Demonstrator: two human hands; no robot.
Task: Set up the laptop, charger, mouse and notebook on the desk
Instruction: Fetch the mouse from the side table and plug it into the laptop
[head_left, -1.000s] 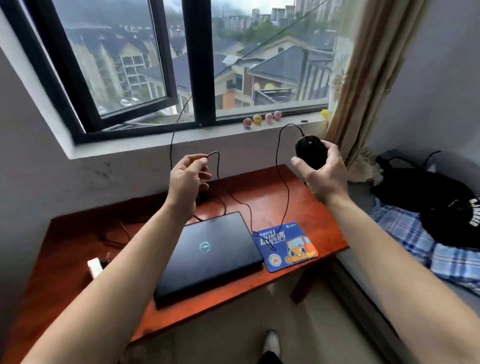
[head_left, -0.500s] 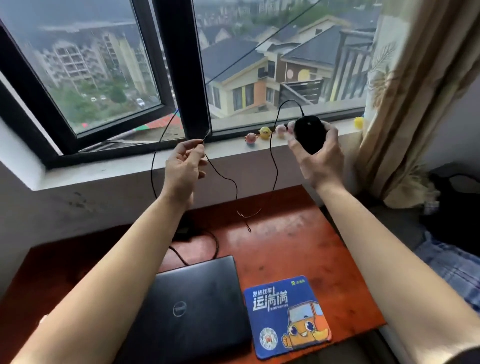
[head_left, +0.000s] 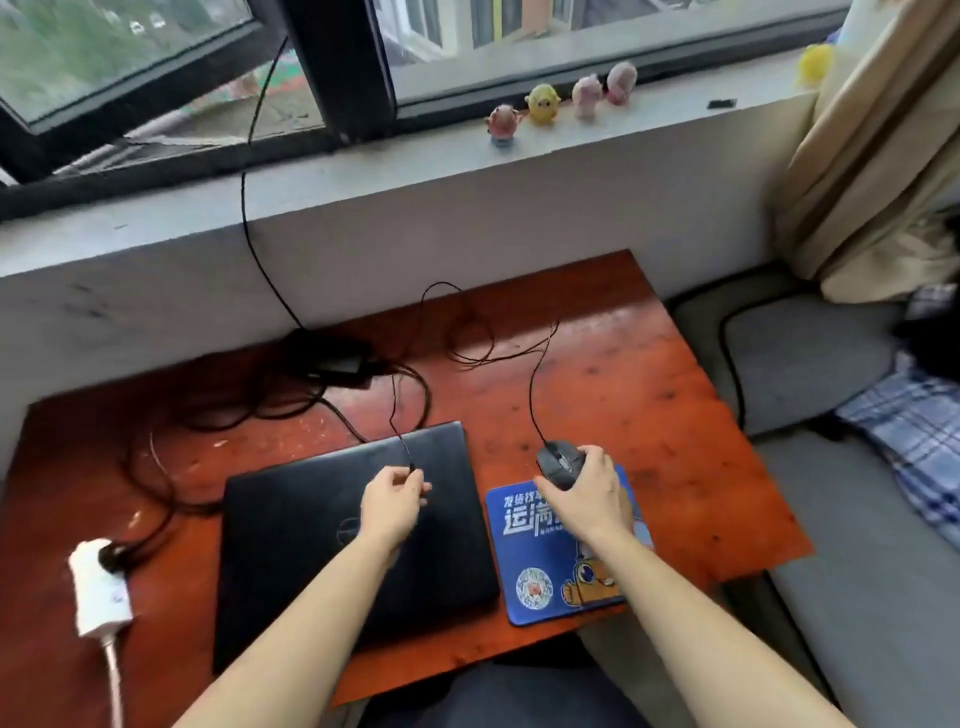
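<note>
Closed black laptop (head_left: 353, 540) flat at the desk's (head_left: 649, 374) front edge, left of a blue mouse pad (head_left: 540, 587) near the front right corner. Right hand (head_left: 587, 493) closed over the black mouse (head_left: 558, 460), which sits at the pad's far edge, wrist low, forearm reaching in from the front. Left hand (head_left: 392, 499) above the laptop lid, thumb and forefinger pinching the mouse cable (head_left: 532, 384) near its plug end. Charger brick (head_left: 332, 358) with tangled cords toward the back edge. White power strip (head_left: 96, 587) at the front left corner. No notebook is visible.
</note>
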